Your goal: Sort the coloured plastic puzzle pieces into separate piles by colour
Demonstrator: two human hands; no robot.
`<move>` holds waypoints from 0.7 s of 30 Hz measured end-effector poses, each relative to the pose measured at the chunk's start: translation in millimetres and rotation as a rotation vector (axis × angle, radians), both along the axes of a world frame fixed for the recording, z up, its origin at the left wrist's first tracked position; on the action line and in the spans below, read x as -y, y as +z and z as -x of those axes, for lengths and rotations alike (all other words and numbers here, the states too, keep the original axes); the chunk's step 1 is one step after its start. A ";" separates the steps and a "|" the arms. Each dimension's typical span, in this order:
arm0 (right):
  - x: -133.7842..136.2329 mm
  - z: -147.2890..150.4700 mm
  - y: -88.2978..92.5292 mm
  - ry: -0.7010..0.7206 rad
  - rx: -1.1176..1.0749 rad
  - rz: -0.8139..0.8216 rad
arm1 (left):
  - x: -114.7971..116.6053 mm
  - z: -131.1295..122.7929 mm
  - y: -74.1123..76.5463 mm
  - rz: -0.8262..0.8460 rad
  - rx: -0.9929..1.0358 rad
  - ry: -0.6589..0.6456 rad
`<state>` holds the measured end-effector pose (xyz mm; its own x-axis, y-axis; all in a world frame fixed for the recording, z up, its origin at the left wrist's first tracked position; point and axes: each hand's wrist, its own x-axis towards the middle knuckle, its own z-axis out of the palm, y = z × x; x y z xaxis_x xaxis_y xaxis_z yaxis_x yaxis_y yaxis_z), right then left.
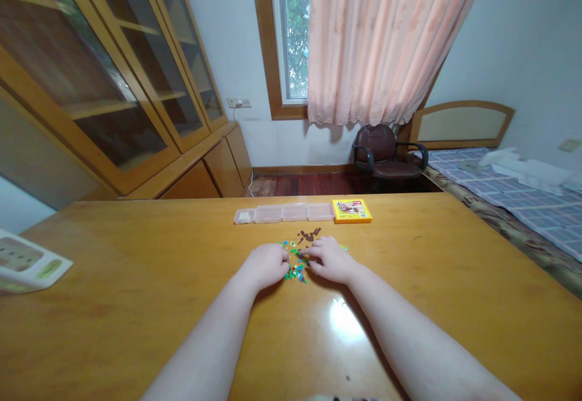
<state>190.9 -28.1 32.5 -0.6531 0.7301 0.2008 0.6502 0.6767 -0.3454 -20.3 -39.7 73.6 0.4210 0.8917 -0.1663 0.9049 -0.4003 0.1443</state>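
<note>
The left hand (266,266) and the right hand (331,260) sit close together on the tabletop (136,304), knuckles up, fingers curled downward and nearly meeting over a loose scatter of small plastic bricks (294,271), mostly green with some blue. Neither hand is wide open; both look narrowly drawn in, but whether either pinches a piece cannot be told from this view, since the backs of the hands hide the fingertips. The scatter lies between them, straight ahead of the person, and stretches away from the body rather than across it, with a cluster of dark brown bricks (309,235) at its far end. The right hand reaches over its middle and lies a little nearer the brown pieces, while the left hand borders the scatter's left edge. Farther off, a clear plastic compartment box (284,212) lies lengthwise across the tabletop, with a yellow box (351,210) just beside its right end. A printed leaflet (27,261) lies at the tabletop's left edge, and a dark office chair (386,152) and a bed (513,189) stand past the far side
</note>
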 end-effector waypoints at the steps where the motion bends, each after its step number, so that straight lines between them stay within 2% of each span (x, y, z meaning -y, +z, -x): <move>1: 0.6 0.4 0.6 -0.005 0.018 -0.002 | 0.1 0.4 0.1 0.009 0.001 -0.015; 9: -0.7 -2.3 1.6 0.016 0.016 -0.025 | 1.0 -1.0 0.1 0.086 0.100 -0.024; 13: 0.5 -2.0 2.7 0.024 -0.024 -0.025 | 1.5 -1.8 2.9 0.066 0.098 -0.042; 17: 4.8 1.4 4.2 0.040 0.003 -0.030 | 3.4 0.7 10.8 0.000 0.028 0.026; 21: 6.6 2.8 4.0 0.051 0.039 -0.029 | 7.0 2.1 16.9 0.071 -0.067 0.126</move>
<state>188.0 -34.8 36.6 -0.6972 0.6898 0.1950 0.6270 0.7187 -0.3006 -22.4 -46.7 90.5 0.2925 0.9216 -0.2551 0.9559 -0.2742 0.1056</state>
